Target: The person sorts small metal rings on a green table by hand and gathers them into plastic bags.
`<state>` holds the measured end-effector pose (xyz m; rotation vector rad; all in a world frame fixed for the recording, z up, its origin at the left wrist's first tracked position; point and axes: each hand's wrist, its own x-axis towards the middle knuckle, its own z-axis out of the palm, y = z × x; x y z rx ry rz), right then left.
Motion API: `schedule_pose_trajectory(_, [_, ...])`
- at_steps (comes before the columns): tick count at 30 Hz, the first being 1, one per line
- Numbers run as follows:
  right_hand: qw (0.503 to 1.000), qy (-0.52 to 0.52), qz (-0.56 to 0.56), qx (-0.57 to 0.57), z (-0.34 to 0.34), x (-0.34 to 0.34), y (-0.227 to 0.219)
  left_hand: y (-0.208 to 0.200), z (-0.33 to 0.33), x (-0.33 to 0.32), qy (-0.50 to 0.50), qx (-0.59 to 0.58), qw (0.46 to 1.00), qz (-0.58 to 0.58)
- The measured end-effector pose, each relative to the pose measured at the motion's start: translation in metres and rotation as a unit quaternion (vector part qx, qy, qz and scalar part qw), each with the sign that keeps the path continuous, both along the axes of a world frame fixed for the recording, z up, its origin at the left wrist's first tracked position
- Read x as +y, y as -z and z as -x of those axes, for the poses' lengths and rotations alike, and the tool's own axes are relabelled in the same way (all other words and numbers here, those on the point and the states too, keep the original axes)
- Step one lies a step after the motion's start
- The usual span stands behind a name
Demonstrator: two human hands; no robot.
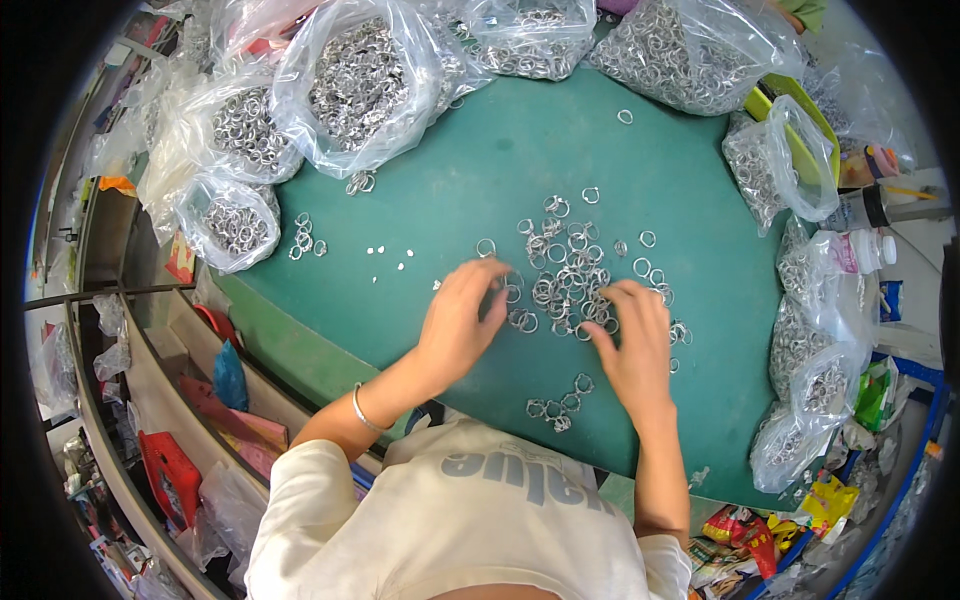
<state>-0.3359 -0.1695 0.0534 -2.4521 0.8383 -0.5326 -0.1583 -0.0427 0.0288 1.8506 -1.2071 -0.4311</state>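
Note:
A loose pile of silver-coloured metal rings (567, 265) lies on the green tabletop. My left hand (462, 312) is at the pile's left side, fingers curved and thumb apart, with nothing visible in it; its fingertips are slightly blurred. At the right edge of the pile, my right hand (637, 345) rests with thumb and fingers spread, the fingertips touching or just over some rings. A smaller cluster of rings (560, 405) lies nearer my body, between the two forearms. One single ring (486, 247) sits just beyond my left fingertips.
Clear plastic bags full of rings, such as a big open bag (290, 110), line the table's far and left edges. More ring-filled bags (800, 340) stand along the right edge. Small white bits (401, 266) and a few stray rings (303, 240) lie to the left.

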Motion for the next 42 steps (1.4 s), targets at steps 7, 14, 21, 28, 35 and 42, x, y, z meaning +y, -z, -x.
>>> schedule_pose_trajectory(7, [0.997,0.051,0.053,-0.011,0.033,-0.009,0.016,0.005,0.041,0.05,0.208,-0.009,0.978,-0.028])
schedule_pose_trajectory(14, [0.988,0.123,0.074,-0.059,0.042,-0.002,0.001,-0.003,0.036,0.041,0.144,-0.015,0.989,0.017])
schedule_pose_trajectory(21, [0.994,0.007,-0.096,-0.05,0.04,0.041,-0.001,0.009,0.024,0.025,0.044,-0.082,0.995,-0.02])
schedule_pose_trajectory(28, [0.998,-0.036,-0.048,-0.02,0.058,0.039,-0.008,-0.003,0.041,0.05,0.176,-0.036,0.983,-0.044])
schedule_pose_trajectory(35, [0.992,0.05,0.054,0.105,0.063,0.031,0.01,0.002,0.043,0.046,0.181,-0.046,0.982,-0.022])
schedule_pose_trajectory(42, [0.998,-0.002,0.057,0.013,0.02,0.026,-0.003,-0.002,0.02,-0.021,0.089,-0.169,0.98,-0.051])
